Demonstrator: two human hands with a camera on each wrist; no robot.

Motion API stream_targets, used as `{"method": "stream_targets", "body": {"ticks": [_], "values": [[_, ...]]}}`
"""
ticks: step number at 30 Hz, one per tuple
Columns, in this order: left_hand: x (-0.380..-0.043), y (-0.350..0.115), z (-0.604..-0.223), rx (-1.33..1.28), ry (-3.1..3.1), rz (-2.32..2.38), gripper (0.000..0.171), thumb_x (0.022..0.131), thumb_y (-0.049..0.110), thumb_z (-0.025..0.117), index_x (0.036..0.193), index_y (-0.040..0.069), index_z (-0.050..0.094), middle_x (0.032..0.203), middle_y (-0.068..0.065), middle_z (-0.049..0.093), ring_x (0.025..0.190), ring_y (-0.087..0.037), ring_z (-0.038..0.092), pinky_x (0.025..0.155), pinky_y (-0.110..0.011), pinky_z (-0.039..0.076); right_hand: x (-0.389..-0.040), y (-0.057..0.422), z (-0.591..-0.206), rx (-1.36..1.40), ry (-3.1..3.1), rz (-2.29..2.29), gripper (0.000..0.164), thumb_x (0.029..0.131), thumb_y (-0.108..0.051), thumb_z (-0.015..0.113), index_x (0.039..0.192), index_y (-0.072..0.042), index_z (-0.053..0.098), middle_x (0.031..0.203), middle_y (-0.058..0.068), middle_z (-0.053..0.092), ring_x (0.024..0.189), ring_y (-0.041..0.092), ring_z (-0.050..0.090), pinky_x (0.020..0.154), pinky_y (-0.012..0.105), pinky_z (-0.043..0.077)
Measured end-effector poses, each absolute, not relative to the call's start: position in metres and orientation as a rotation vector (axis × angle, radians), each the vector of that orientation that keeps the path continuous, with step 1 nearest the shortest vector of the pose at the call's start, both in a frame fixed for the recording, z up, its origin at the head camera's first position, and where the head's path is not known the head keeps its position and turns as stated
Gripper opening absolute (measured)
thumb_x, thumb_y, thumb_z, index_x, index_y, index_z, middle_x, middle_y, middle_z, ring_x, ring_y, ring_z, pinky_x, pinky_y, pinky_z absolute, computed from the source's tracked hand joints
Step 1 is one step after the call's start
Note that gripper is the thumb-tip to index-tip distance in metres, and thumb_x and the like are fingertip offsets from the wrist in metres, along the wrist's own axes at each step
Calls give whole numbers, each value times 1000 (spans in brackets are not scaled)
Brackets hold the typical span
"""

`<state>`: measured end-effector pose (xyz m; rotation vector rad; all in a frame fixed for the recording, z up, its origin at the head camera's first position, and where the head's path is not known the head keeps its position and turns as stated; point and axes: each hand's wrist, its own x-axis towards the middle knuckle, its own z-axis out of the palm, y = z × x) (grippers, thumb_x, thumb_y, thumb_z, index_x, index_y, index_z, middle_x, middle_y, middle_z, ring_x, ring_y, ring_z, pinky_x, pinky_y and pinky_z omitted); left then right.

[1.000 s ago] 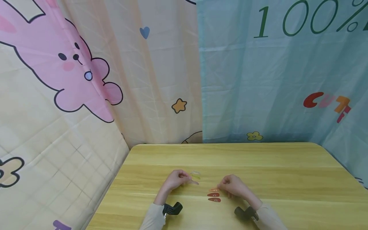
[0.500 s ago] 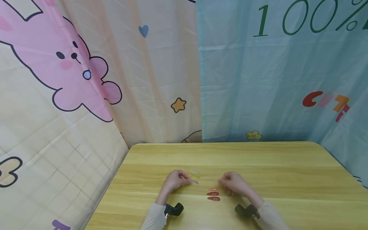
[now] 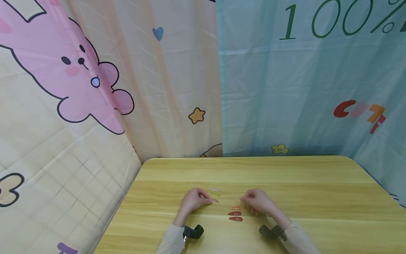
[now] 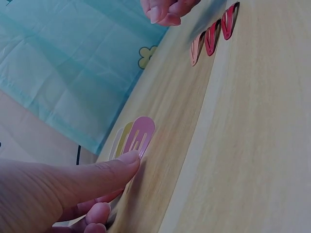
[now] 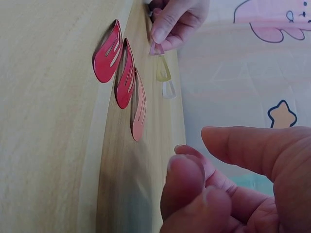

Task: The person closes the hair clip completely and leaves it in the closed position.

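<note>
Pink snap hair clip [image 4: 145,124] pinched in left hand [image 3: 195,199]

Held between thumb and fingers, left of the tabletop's [image 3: 304,194] centre: glossy, slotted, round-ended. Toward the far edge, a yellow clip [image 5: 163,70], then a white clip [image 5: 168,90]. Closer to the near edge, a row: one salmon clip [image 5: 138,124], two shiny red clips [image 5: 104,64], teardrop-shaped. Beside these, right hand [image 3: 258,201], thumb parted from bent fingers. Pink clip's tail hidden by thumb. Near edge cut off. Pale wood grain; creased printed curtains [image 3: 269,88] behind.

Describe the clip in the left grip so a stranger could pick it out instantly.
On the wood-grain table, look to the person's left grip. It pinches one end of a slotted pink clip. Unlike the yellow clip and white clip beside it, this one is pink and held.
</note>
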<state>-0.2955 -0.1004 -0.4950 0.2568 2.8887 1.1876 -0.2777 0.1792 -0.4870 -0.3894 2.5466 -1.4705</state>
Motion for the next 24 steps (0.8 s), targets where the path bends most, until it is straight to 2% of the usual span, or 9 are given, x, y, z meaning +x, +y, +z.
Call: {"method": "stream_targets", "body": {"ticks": [24], "values": [[-294, -98, -498, 291, 2980, 1092, 22, 75, 34, 80, 70, 18, 66, 61, 8, 49, 54, -10, 42, 51, -27, 32, -276, 177, -487, -398, 2534, -1458, 23, 93, -24, 63, 79, -5, 60, 59, 2, 53, 44, 12, 47, 41, 26, 39]]}}
